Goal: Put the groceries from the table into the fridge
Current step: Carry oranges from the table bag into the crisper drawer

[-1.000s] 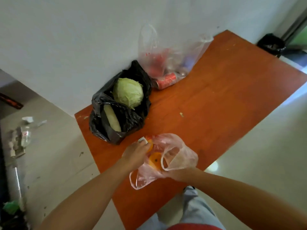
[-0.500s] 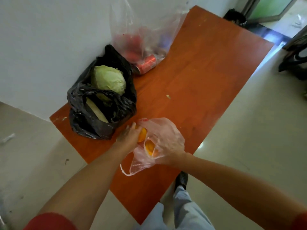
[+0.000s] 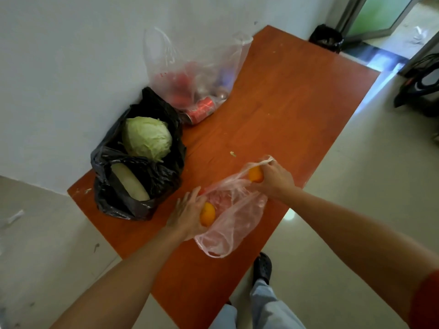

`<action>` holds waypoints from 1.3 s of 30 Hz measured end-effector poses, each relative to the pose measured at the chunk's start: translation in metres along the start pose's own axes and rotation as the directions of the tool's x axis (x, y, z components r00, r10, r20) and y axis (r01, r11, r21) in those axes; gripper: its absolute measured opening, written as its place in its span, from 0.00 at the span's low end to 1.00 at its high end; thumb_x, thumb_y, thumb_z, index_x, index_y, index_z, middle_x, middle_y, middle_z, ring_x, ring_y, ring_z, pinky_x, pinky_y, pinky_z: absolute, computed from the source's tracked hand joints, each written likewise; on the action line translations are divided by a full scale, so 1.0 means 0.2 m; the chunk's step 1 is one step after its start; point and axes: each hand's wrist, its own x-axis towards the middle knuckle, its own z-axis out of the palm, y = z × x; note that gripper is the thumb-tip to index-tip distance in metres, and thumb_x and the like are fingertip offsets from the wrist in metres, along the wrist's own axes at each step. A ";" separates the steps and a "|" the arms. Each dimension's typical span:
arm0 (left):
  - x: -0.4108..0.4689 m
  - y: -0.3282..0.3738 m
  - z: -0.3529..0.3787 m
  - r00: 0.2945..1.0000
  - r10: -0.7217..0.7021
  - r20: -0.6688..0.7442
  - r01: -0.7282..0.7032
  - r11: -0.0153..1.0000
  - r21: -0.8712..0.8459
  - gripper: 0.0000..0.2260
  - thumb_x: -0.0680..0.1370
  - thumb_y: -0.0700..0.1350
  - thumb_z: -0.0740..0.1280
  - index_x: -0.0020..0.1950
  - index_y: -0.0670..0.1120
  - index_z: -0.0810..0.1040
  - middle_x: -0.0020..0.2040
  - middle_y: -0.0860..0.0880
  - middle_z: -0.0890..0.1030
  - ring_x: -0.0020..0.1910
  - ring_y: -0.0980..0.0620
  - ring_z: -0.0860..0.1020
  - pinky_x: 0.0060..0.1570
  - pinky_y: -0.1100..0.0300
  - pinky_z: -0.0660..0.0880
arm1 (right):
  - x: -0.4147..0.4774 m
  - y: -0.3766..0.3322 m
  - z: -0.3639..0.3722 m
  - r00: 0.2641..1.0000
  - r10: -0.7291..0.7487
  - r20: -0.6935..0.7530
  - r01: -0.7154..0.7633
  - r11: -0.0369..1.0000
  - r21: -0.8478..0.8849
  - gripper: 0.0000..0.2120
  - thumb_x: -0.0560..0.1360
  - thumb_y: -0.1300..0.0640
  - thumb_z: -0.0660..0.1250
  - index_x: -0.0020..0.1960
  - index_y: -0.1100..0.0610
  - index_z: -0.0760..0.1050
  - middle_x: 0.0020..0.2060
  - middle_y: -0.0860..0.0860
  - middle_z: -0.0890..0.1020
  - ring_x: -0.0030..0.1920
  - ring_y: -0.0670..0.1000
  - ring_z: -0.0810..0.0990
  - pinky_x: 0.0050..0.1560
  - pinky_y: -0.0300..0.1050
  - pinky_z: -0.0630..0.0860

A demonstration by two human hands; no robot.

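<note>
A thin pink plastic bag (image 3: 234,217) lies on the orange wooden table (image 3: 285,110) near its front edge. My left hand (image 3: 187,214) grips one orange (image 3: 207,214) at the bag's left side. My right hand (image 3: 275,178) holds a second orange (image 3: 255,174) together with the bag's handle, lifted to the right. A black bag (image 3: 133,186) by the wall holds a green cabbage (image 3: 147,137) and a pale long gourd (image 3: 129,182). Behind it a clear bag (image 3: 190,74) holds red cans (image 3: 200,110).
A white wall runs along the table's far side. A dark bin (image 3: 326,38) stands beyond the table's far end near a glass door (image 3: 375,15). A black object (image 3: 422,86) sits on the floor at right. My shoe (image 3: 262,267) is under the table's edge.
My hands have drawn apart. The right hand moved up and to the right with an orange and the bag's handle, stretching the bag open. The left hand keeps its orange.
</note>
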 end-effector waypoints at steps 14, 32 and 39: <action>0.05 0.44 -0.28 0.939 0.023 -0.343 -0.207 0.834 -0.512 0.32 0.62 0.52 0.79 0.61 0.52 0.68 0.63 0.52 0.72 0.59 0.51 0.73 0.54 0.52 0.76 | -0.20 0.27 0.04 0.985 -0.164 0.046 0.164 0.986 0.016 0.38 0.68 0.38 0.71 0.73 0.45 0.61 0.64 0.50 0.73 0.57 0.55 0.76 0.51 0.49 0.75; 0.55 1.78 -0.75 0.714 0.559 -0.422 -0.589 0.805 0.070 0.34 0.65 0.49 0.77 0.68 0.48 0.68 0.57 0.46 0.71 0.55 0.47 0.72 0.50 0.53 0.75 | -0.72 1.29 -1.03 0.864 0.121 -0.489 -0.140 0.990 -0.002 0.35 0.65 0.51 0.74 0.70 0.52 0.68 0.62 0.56 0.72 0.59 0.59 0.74 0.53 0.48 0.74; 0.73 2.54 -0.76 0.605 0.718 -0.343 -0.733 0.671 0.112 0.35 0.66 0.48 0.76 0.70 0.48 0.66 0.60 0.46 0.69 0.58 0.46 0.70 0.54 0.50 0.75 | -1.00 1.86 -1.36 0.768 0.211 -0.604 -0.285 0.958 -0.029 0.36 0.65 0.48 0.75 0.70 0.50 0.66 0.63 0.53 0.71 0.60 0.57 0.72 0.51 0.51 0.76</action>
